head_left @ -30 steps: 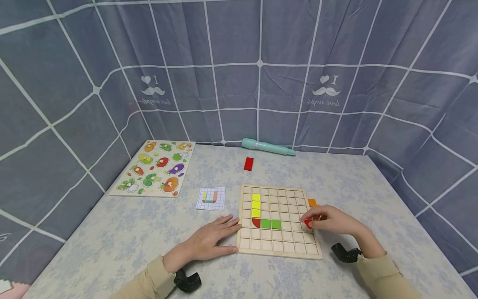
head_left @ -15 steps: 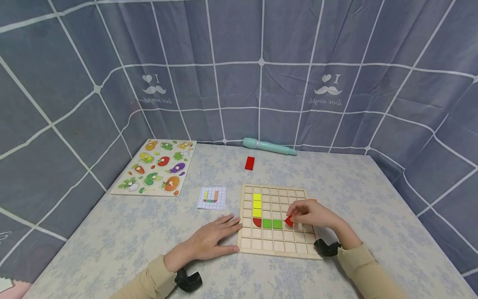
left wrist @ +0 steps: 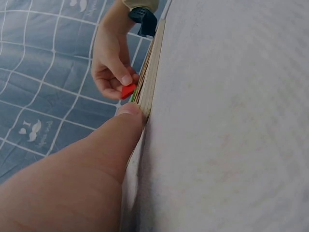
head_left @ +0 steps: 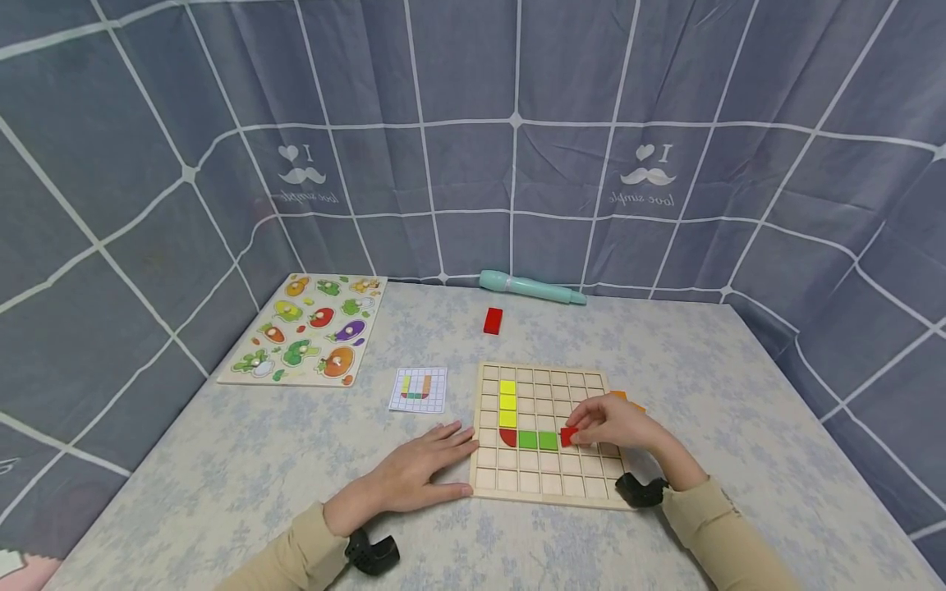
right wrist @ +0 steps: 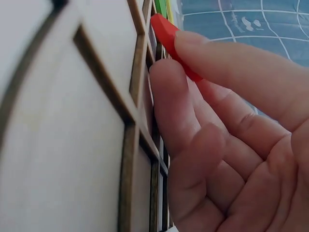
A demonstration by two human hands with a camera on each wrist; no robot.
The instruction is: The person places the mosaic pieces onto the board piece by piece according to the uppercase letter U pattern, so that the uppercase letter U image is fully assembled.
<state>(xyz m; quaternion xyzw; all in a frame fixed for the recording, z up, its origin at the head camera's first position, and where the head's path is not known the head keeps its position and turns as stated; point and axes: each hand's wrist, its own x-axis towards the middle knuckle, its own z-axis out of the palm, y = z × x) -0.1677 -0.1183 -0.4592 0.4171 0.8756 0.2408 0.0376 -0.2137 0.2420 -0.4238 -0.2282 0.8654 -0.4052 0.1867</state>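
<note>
A wooden grid board (head_left: 554, 501) lies on the table. Its cells hold a column of yellow tiles (head_left: 507, 402), a rounded red tile (head_left: 508, 438) below, and two green tiles (head_left: 537, 441) in a row to its right. My right hand (head_left: 619, 425) pinches another red tile (head_left: 567, 436) between thumb and fingers, over the cell just right of the green ones. The right wrist view shows this tile (right wrist: 166, 34) tilted close to the grid. Flat on the table, my left hand (head_left: 417, 472) reaches the board's left edge with its fingertips; its thumb (left wrist: 128, 110) touches the near corner.
Left of the board lies a card (head_left: 418, 389) printed with a coloured U on a grid. Orange pieces (head_left: 619, 396) are partly hidden behind my right hand. Farther back are a red block (head_left: 493, 321), a teal tube-shaped object (head_left: 532, 287) and a vegetable puzzle board (head_left: 299, 379).
My right hand has carried the red tile leftward from the board's right edge to beside the green tiles, turning it more in line with the row. My left hand has stayed put.
</note>
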